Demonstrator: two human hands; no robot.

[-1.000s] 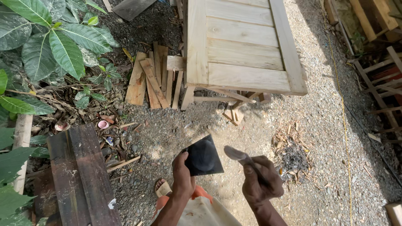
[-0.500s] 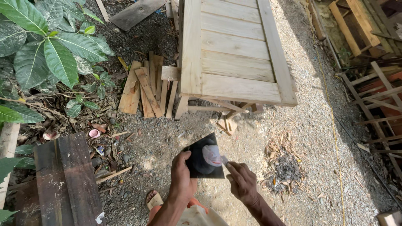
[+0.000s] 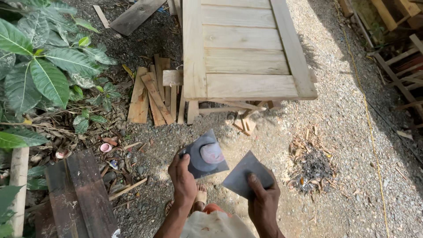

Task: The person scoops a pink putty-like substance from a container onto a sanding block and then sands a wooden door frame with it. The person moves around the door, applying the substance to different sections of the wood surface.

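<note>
While I stand on the gravel before the wooden door panel (image 3: 246,48), my left hand (image 3: 183,178) pinches a dark square plate (image 3: 204,154) carrying a pale putty lump, fingers clamped on its corner. My right hand (image 3: 262,200) grips a flat scraper blade (image 3: 246,175), thumb pressed on top. I judge I'm loading filler; next, the blade should scoop gently.

Far end of the slatted wooden panel (image 3: 246,48) beyond the top edge.
</note>
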